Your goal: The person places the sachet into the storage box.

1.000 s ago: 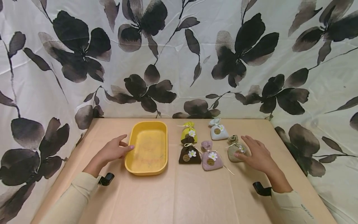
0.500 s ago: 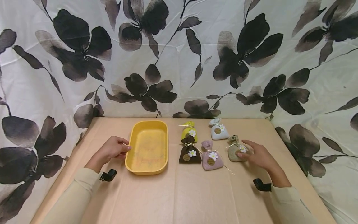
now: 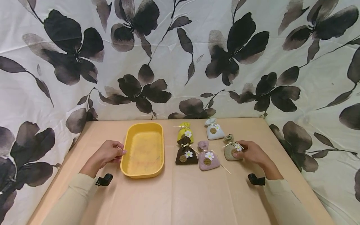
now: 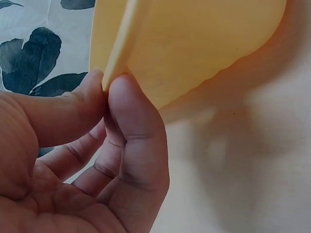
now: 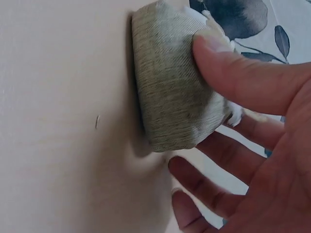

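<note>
A table draped in tan, closed in by flower-printed cloth

The table (image 3: pixel 180 200) is covered by a smooth tan sheet with faint fold lines running along and across it. Behind it and at both sides hangs a white cloth backdrop (image 3: pixel 174 56), printed with large black and grey-brown flowers, leaves and thin stems, lightly wrinkled and creased. The cloth comes down to the table's far edge and along its left and right edges. The light is even and soft, casting only faint shadows.
</note>
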Demonstrator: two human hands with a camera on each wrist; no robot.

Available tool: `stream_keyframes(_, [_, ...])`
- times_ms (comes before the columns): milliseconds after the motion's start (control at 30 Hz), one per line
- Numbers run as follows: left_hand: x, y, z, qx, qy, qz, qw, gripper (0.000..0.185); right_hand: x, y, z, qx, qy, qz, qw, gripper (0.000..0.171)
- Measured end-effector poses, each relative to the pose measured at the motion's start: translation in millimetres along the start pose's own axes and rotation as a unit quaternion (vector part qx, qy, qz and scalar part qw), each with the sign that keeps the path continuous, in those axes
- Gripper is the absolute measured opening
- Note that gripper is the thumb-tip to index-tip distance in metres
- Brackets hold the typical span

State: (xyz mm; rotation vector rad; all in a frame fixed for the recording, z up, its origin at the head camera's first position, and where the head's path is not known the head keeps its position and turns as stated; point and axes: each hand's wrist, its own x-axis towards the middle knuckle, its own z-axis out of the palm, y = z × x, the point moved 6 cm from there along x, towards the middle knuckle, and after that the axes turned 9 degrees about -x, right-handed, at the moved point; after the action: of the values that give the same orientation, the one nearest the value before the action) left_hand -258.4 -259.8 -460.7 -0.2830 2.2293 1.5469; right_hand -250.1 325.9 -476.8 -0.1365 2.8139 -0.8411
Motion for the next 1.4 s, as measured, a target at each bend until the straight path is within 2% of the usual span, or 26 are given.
stream_keyframes(200, [0.9, 0.3, 1.8, 0.0, 0.002, -0.003, 1.0, 0.026, 5, 5, 1, 0.025, 0.016, -0.014, 0.999, 0.06])
stream_keyframes(567, [1.9, 0.6, 2.5, -0.004, -0.002, 0.0, 1.0, 0.027, 8, 19, 2, 0.088, 0.052, 0.029, 0.994, 0.057])
stream_keyframes(967, [1.1, -1.3, 0.9, -0.006, 0.005, -0.005, 1.0, 0.027, 6, 16, -4, 0.089, 0.054, 0.038, 0.994, 0.059])
stream_keyframes(1400, [0.6, -3.2, 2.4, -0.009, 0.011, -0.013, 0.9998, 0.026, 1, 7, -12, 0.087, 0.051, 0.03, 0.994, 0.059])
